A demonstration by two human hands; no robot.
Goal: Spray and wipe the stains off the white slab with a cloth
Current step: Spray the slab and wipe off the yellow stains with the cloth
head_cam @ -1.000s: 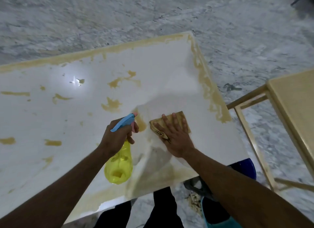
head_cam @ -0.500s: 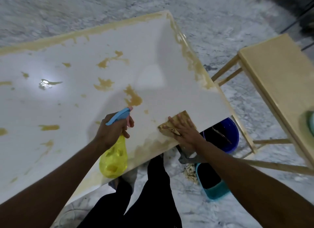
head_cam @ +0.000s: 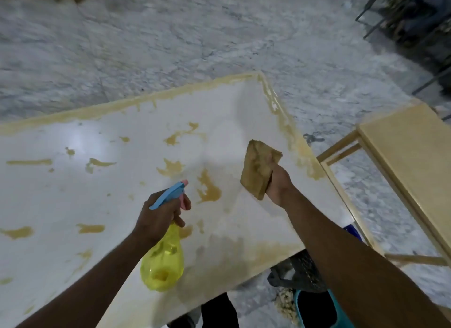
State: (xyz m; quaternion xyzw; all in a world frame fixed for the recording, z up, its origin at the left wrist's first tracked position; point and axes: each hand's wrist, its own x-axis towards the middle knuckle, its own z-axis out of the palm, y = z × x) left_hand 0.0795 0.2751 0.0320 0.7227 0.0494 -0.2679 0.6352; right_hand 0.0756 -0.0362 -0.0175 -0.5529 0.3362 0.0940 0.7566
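White slab (head_cam: pixel 136 205): smooth, polished stone-like surface, glossy enough to throw a bright light reflection at left. Yellow-brown stains (head_cam: pixel 207 188) lie on it as a wet-looking film, thicker and crusted along the far and right edges.

Cloth (head_cam: pixel 258 169): folded fabric, matt, soaked tan-brown, coarse in texture.

Spray bottle (head_cam: pixel 163 261): translucent yellow plastic body, shiny; trigger head of opaque blue plastic with a pink nozzle tip.

Floor (head_cam: pixel 170 46): grey-white veined marble, dull sheen.

Bench (head_cam: pixel 410 161) at right: pale wood, smooth, satin finish.

Tub (head_cam: pixel 336 320) near lower edge: teal plastic, smooth.
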